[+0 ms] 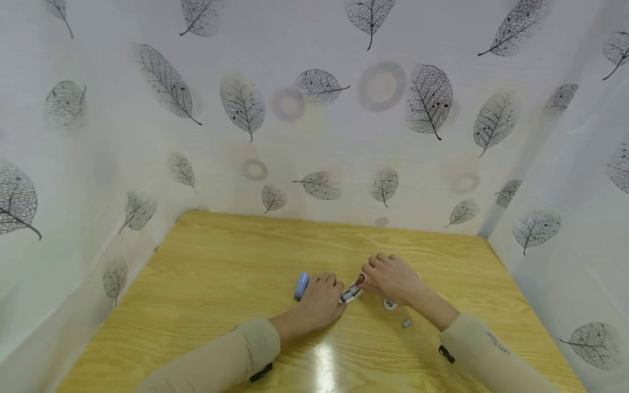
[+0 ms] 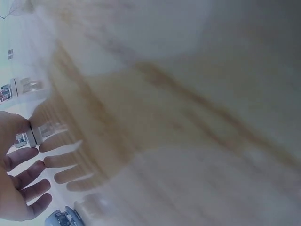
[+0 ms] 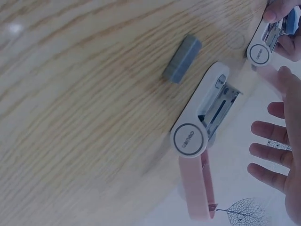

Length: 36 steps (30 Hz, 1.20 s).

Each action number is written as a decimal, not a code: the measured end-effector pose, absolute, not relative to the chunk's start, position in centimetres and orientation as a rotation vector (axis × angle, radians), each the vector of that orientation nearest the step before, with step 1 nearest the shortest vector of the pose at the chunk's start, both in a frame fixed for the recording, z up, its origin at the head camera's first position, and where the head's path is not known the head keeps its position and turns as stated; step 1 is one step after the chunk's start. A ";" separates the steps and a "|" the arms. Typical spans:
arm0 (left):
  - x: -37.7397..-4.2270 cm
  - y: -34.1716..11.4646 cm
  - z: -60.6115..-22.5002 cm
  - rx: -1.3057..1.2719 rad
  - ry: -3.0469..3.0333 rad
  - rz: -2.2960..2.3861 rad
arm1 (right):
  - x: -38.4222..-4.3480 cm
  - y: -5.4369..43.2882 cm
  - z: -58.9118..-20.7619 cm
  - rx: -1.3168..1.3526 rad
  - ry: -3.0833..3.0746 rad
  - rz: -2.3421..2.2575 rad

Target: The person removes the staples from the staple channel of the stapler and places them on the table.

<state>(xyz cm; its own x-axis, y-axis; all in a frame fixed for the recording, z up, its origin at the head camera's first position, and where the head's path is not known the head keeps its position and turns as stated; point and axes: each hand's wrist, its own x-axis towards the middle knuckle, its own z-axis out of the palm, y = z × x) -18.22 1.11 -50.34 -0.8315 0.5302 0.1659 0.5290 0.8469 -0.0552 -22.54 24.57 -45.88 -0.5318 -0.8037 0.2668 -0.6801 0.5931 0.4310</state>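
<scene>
In the head view, a small white stapler [image 1: 350, 295] with a pink lid is between the two hands, its metal staple channel exposed. My left hand [image 1: 321, 300] grips its body; the right wrist view shows the left thumb [image 3: 272, 15] on the stapler's white side [image 3: 258, 54]. My right hand [image 1: 393, 279] pinches the raised lid at the far end, thumb against it and the other fingers loosely extended. Beside the right hand lies a second white-and-pink stapler [image 3: 189, 136], swung wide open. A grey block of staples [image 3: 182, 59] lies near it.
A blue stapler [image 1: 302, 286] lies just left of my left hand on the wood-grain table [image 1: 221, 256]. Leaf-patterned sheeting [image 1: 314, 136] rises behind the table's back edge and at both sides. Light glares off the tabletop near the front.
</scene>
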 end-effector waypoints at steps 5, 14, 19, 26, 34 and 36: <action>-18.2 1.2 -50.1 -0.824 -2.861 0.013 | -22.8 25.1 -46.0 1.155 -2.433 -0.399; -18.1 1.2 -49.9 -0.831 -2.856 0.013 | -23.5 25.8 -46.6 1.119 -2.406 -0.408; -18.2 1.3 -49.9 -0.828 -2.864 0.020 | -23.7 26.2 -46.8 1.110 -2.419 -0.411; -18.3 1.8 -49.6 -0.829 -2.891 0.010 | -23.9 26.4 -47.1 1.077 -2.446 -0.399; -18.2 1.8 -49.7 -0.821 -2.894 0.018 | -22.7 26.0 -46.2 0.886 -2.765 -0.025; -18.3 1.8 -49.8 -0.820 -2.889 0.017 | -22.3 26.0 -46.0 0.833 -2.790 0.062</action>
